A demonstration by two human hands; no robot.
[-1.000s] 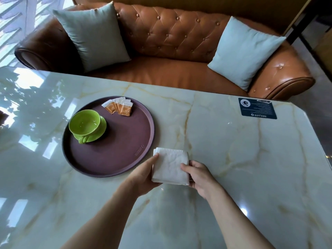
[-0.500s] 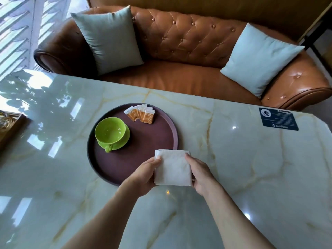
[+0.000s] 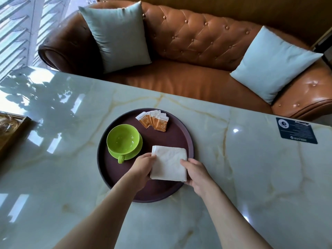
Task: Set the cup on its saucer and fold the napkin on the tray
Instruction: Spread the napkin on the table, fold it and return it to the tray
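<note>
A round dark brown tray (image 3: 177, 133) lies on the marble table. On its left part a green cup (image 3: 123, 139) stands upright on its green saucer (image 3: 136, 151), handle toward me. A folded white napkin (image 3: 168, 162) rests over the tray's right front part. My left hand (image 3: 142, 167) pinches the napkin's left edge and my right hand (image 3: 196, 172) pinches its right edge near the front corner.
Several orange and white sugar sachets (image 3: 154, 120) lie at the tray's back. A dark blue card (image 3: 296, 130) sits at the table's right. A wooden tray (image 3: 10, 130) is at the left edge. A brown leather sofa (image 3: 188, 51) with two cushions stands behind the table.
Both hands have carried the folded napkin from the table beside the tray onto the tray's right front part. The camera view has shifted, so the tray appears nearer the middle.
</note>
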